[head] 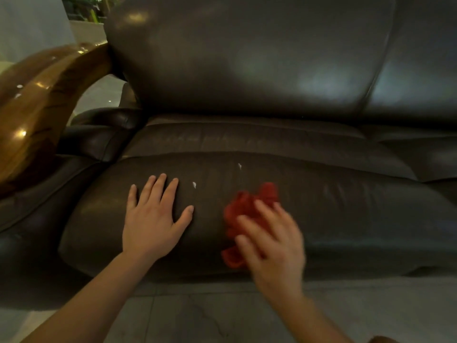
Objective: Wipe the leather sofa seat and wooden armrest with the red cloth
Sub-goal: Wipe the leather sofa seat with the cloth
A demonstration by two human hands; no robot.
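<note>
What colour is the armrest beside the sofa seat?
The armrest is glossy golden-brown wood, best seen in the head view.

Backrest (247, 58): dark glossy leather, upright ahead of me, pale reflections on its face. Second backrest (420, 70): at my right, seam between the two. Side pad (103, 134): dark leather, at my left. Flecks: two, white, small; one (194, 184) nearer me, other (239, 166) farther and to right. Floor (197, 318): pale grey tile, grout lines, beneath me. Wall (29, 21): pale, far left; blurred clutter beside it, unreadable.

Leather seat (346, 219); red cloth (243, 206), white scraps (194, 185)
</note>
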